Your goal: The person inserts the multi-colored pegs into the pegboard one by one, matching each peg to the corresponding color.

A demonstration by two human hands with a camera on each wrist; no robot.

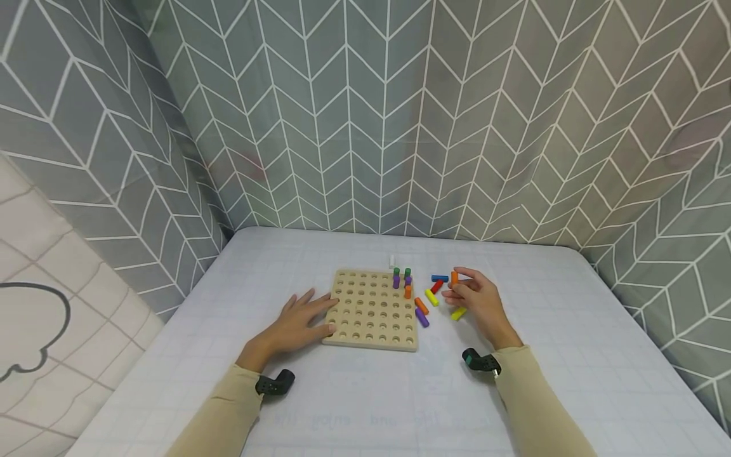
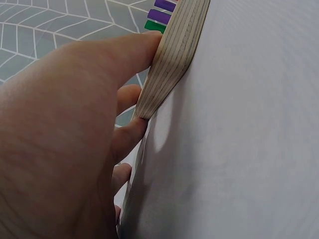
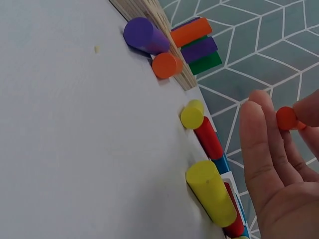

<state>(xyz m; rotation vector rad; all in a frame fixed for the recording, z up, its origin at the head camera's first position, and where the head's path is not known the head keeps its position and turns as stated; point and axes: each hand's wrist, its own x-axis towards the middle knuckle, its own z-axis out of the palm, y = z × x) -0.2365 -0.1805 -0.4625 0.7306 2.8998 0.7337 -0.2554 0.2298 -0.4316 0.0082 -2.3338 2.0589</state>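
Note:
A square wooden pegboard (image 1: 370, 311) with rows of round holes lies on the table. My left hand (image 1: 299, 322) rests at its left edge, thumb and fingers touching the wood with the fingers fairly straight. My right hand (image 1: 478, 301) pinches an orange peg (image 1: 454, 277) upright between thumb and fingers, above the table to the right of the board. In the board's far right corner stand green pegs (image 1: 407, 271), purple pegs (image 1: 396, 282) and an orange peg (image 1: 408, 292). In the right wrist view, the held orange peg (image 3: 286, 118) shows end-on.
Beside the board's right edge lie an orange peg (image 1: 421, 306), a purple peg (image 1: 422, 317), a yellow peg (image 1: 431, 298), a red peg (image 1: 436, 287) and a blue peg (image 1: 440, 278). Another yellow peg (image 1: 459, 313) lies near my right hand. A white peg (image 1: 392, 261) is behind the board.

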